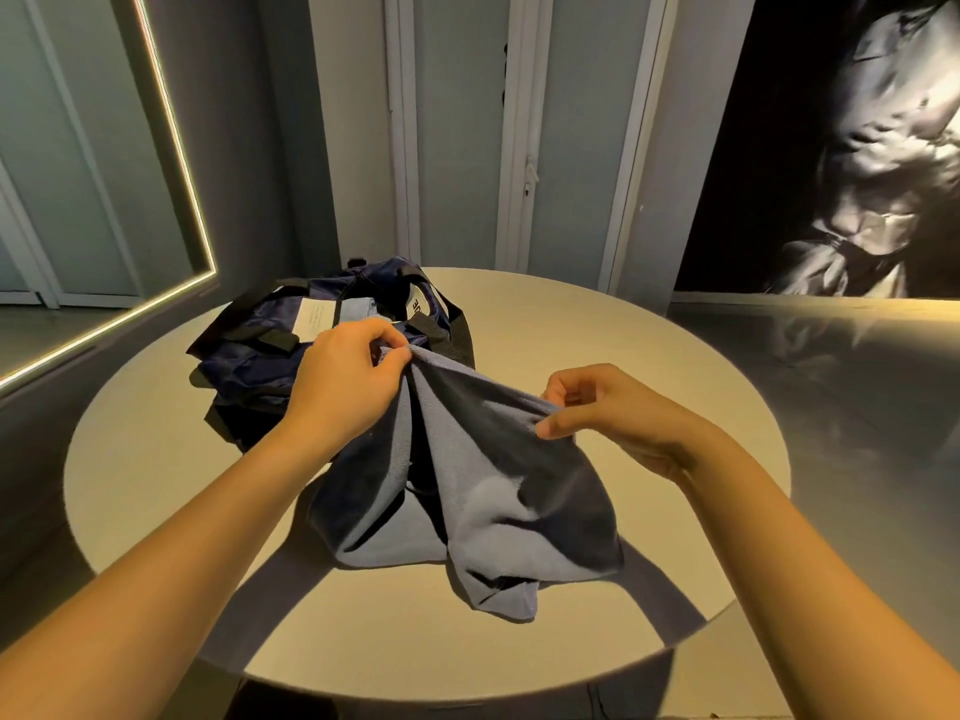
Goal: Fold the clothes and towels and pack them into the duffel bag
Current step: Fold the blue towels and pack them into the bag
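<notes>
A blue-grey towel point(483, 491) hangs from both my hands over the middle of the round table point(156, 459), its lower folds resting on the tabletop. My left hand point(348, 376) pinches one upper corner between thumb and fingers. My right hand point(608, 407) pinches the other upper edge a little lower and to the right. Behind the towel, at the table's back left, lies the navy duffel bag point(260, 356) with black straps, its top open and some light blue cloth point(358, 309) showing inside.
The table's front edge runs close below my forearms. A lit mirror frame point(176, 148) stands at the left wall, white doors point(519, 148) behind the table, and a dark wall picture point(857, 148) at the right. Bare tabletop lies to the right of the towel.
</notes>
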Motion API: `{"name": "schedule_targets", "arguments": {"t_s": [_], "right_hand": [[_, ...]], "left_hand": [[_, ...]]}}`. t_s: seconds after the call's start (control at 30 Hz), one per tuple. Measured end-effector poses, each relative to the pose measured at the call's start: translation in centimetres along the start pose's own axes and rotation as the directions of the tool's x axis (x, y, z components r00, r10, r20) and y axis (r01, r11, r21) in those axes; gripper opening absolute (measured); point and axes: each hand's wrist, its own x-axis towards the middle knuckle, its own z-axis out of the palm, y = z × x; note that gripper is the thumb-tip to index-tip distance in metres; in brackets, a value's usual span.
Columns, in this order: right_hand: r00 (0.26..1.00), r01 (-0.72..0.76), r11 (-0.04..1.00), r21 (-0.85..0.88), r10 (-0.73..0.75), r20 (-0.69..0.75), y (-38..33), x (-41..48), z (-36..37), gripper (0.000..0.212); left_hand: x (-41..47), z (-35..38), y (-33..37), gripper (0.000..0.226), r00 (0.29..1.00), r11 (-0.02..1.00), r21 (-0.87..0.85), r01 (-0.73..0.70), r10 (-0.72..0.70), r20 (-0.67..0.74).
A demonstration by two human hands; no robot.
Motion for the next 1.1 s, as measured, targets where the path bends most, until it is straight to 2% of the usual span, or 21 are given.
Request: {"name": "schedule_targets", "arguments": {"t_s": [0.1,0.2,0.27,0.4,0.57,0.7,0.8,0.87,0.97,1.1], "right_hand": [[1.000,0.018,0.997,0.072,-0.019,0.017,-0.3,-0.3,-0.6,0.012],[1.000,-0.017,0.999,0.043,0.017,-0.003,-0.1,-0.6,-1.3,0.023],[0.998,-0.047,0.997,0.054,0.050,-0.040,0.2,-0.9,-1.8,0.021],[0.992,-0.030,0.959,0.281,0.063,-0.108,1.4,-1.8,-3.1,0.011],[0.976,0.002,0.911,0.412,0.088,-0.201,1.7,-2.4,-4.1,0.014],[0.936,0.157,0.859,0.487,0.028,-0.351,-0.4,-2.6,-3.0,0.010],[0.918,0.218,0.882,0.418,-0.040,-0.395,-2.3,-2.2,-1.1,0.007],[0.920,0.224,0.912,0.343,-0.081,-0.384,-3.1,-1.7,0.2,0.007],[0.936,0.212,0.931,0.299,-0.106,-0.335,-4.1,-1.0,2.1,0.013],[0.974,0.194,0.932,0.305,-0.144,-0.177,-4.5,-0.5,3.7,0.022]], "left_hand": [[0.3,-0.1,-0.6,0.008,0.998,0.998,-0.014,0.057,-0.057,0.001],[0.4,-0.1,-1.2,0.009,0.994,0.994,-0.033,0.106,-0.107,-0.005],[0.5,-0.2,-1.5,0.009,0.988,0.988,-0.034,0.153,-0.154,-0.011],[0.2,0.0,-2.1,0.008,0.968,0.967,-0.064,0.247,-0.244,0.050],[-0.5,0.4,-2.1,0.005,0.948,0.944,-0.091,0.317,-0.312,0.061],[-0.3,-0.6,-0.7,0.003,0.923,0.894,-0.257,0.367,-0.316,0.217],[-0.4,-2.0,1.3,0.016,0.850,0.729,-0.471,0.496,-0.297,0.436],[-0.6,-2.6,2.1,0.022,0.816,0.661,-0.521,0.540,-0.259,0.516],[-1.0,-3.3,2.6,0.022,0.797,0.639,-0.528,0.560,-0.241,0.554],[-1.3,-4.2,2.7,0.023,0.781,0.594,-0.543,0.594,-0.261,0.568]]}}
